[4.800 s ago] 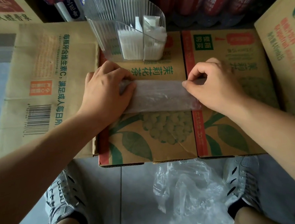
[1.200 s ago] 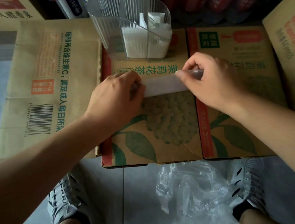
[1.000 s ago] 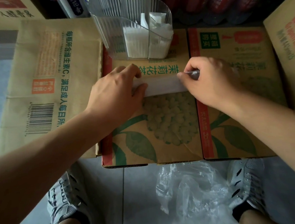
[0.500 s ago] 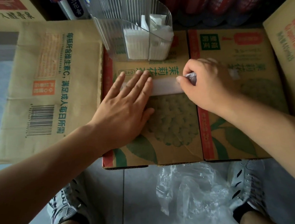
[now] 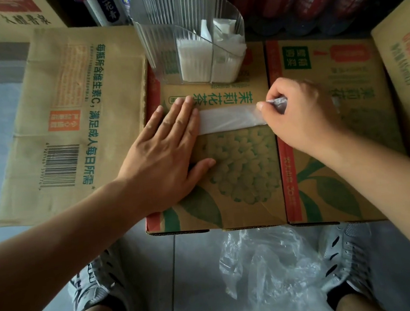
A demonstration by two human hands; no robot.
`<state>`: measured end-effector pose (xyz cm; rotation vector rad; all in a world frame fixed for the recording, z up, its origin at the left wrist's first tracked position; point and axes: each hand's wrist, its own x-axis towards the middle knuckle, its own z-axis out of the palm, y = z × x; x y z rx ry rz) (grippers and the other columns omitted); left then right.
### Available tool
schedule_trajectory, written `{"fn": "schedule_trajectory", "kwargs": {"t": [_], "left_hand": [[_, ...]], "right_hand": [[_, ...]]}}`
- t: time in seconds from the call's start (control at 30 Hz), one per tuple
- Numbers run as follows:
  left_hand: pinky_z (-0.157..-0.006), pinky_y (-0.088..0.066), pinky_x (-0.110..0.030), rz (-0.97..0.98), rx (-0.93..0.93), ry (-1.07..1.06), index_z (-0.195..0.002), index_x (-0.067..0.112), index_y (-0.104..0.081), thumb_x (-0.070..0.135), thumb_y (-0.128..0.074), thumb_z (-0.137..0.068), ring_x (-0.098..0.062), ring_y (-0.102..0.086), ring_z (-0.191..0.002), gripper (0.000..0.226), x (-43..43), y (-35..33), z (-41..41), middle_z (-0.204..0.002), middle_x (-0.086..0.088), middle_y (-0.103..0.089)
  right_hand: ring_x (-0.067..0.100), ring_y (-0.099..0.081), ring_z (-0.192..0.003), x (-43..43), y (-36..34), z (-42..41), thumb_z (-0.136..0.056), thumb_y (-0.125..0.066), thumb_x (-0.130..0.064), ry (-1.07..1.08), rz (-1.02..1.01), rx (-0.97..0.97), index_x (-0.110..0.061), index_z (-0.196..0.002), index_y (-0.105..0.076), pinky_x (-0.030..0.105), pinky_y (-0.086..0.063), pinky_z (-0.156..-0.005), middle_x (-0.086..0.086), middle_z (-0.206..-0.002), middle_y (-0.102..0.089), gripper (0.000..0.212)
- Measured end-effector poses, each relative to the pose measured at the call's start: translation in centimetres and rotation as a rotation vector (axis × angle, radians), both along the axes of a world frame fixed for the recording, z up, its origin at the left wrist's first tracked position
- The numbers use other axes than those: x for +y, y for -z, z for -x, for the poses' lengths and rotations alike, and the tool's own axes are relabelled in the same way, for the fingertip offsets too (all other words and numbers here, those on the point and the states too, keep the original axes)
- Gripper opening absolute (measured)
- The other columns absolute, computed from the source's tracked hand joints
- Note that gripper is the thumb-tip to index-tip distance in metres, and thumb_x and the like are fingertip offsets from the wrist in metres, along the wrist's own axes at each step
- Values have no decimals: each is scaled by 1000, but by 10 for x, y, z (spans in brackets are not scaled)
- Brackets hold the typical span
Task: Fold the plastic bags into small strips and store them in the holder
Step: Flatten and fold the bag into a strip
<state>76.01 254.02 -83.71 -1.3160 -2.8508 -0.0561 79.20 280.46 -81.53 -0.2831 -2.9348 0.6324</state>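
Since a second ago the left hand has opened flat, pressing the thin white folded plastic strip onto the brown cardboard box. The right hand pinches the strip's end with curled fingers. The clear ribbed plastic holder (some strips inside) waits behind. The crumpled clear bags on the floor are not folded yet.

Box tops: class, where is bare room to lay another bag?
The flat left box, left of the holder and left hand; the tea box front, below the strip. Crowded around the strip, between holder and right hand.

Holder: on carton, rear. Folded strip: on carton, before holder. Loose bags: floor, before carton, between shoes.
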Motion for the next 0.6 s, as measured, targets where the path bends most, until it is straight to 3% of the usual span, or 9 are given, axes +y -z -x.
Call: {"fn": "schedule_trajectory", "kwargs": {"t": [0.17, 0.23, 0.3, 0.37, 0.43, 0.5, 0.6], "left_hand": [[-126, -15, -51, 23, 18, 5, -159, -2, -17, 62, -14, -104, -32, -7, -157, 85, 1, 1, 0, -168, -22, -9], [-126, -14, -52, 18, 21, 7, -159, -3, -17, 61, -15, -104, -32, -7, -157, 84, 1, 1, 0, -168, -22, -10], [-126, -14, -52, 14, 19, 10, -159, -3, -18, 60, -17, -104, -32, -8, -157, 84, 1, 1, 0, -168, -22, -10], [-126, -13, -52, 15, 19, 11, -159, -3, -17, 61, -19, -102, -32, -7, -157, 86, 1, 1, 0, -168, -22, -9], [-126, -12, -52, 22, 10, 17, -160, -2, -15, 65, -21, -99, -31, -5, -158, 90, 0, 1, 1, -168, -21, -7], [-127, -12, -51, 22, -6, 27, -160, -1, -14, 66, -24, -97, -30, -4, -158, 93, -1, 0, 1, -168, -21, -6], [-126, -13, -52, 36, -13, 34, -160, -2, -13, 67, -23, -96, -31, -4, -158, 94, -1, -1, 2, -168, -22, -6]], "right_hand": [[29, -58, -87, -1, -7, 0, -92, -66, -30, 2, -81, -38, -17, -86, -63, 43, -46, -80, 0, -84, -61, 15], [34, -56, -103, -4, -13, -3, -91, -66, -24, 25, -221, 23, -16, -99, -65, 47, -43, -91, 7, -102, -64, 12], [37, -50, -122, -19, -17, -9, -91, -62, -15, -109, -275, 161, -8, -118, -66, 51, -41, -104, 15, -125, -62, 28], [37, -34, -146, -45, -14, -19, -95, -49, -16, -366, -207, 109, 0, -142, -53, 51, -29, -120, 20, -152, -47, 50], [29, -2, -158, -65, -5, -27, -98, -32, -27, -533, -192, -132, -2, -159, -23, 47, -9, -128, 16, -169, -14, 67], [24, 16, -157, -69, 4, -32, -97, -18, -34, -591, -242, -266, -4, -162, -2, 43, 1, -128, 13, -170, 8, 73], [24, 21, -155, -67, 10, -30, -98, -15, -38, -621, -328, -291, -4, -161, 5, 42, 6, -128, 14, -169, 16, 75]]}}
